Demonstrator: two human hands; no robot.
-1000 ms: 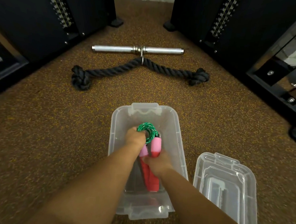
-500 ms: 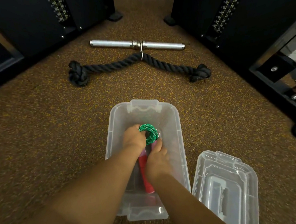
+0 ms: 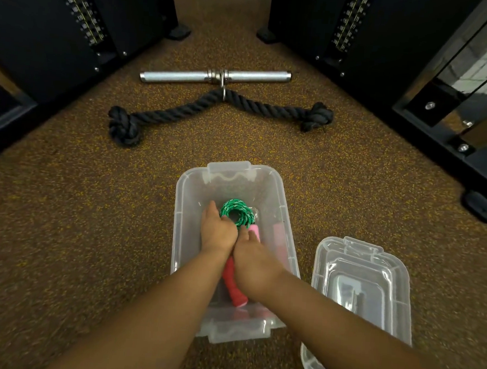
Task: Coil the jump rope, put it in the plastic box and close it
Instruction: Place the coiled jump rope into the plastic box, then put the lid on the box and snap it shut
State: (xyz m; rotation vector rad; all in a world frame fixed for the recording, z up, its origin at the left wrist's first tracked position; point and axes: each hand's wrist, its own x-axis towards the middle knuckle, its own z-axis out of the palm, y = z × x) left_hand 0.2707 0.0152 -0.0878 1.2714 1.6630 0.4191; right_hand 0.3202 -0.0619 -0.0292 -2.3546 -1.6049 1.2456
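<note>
Clear plastic box point(image 3: 278, 198) on speckled brown floor point(image 3: 60, 229), lid point(image 3: 374, 268) off, lying just beside its right edge. Jump rope inside: green coil point(image 3: 237, 211) toward far end, pink-red handles point(image 3: 233, 287) toward near end. Left hand point(image 3: 217, 231) curled onto coil. Right hand point(image 3: 253, 260) over handles, fingers down on them; exact grip can't be told. Black knotted rope point(image 3: 213, 107) and steel bar point(image 3: 215, 75) lie beyond.

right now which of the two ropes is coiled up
The green jump rope, looped in the clear box. The thick black rope lies stretched out on the floor.
</note>
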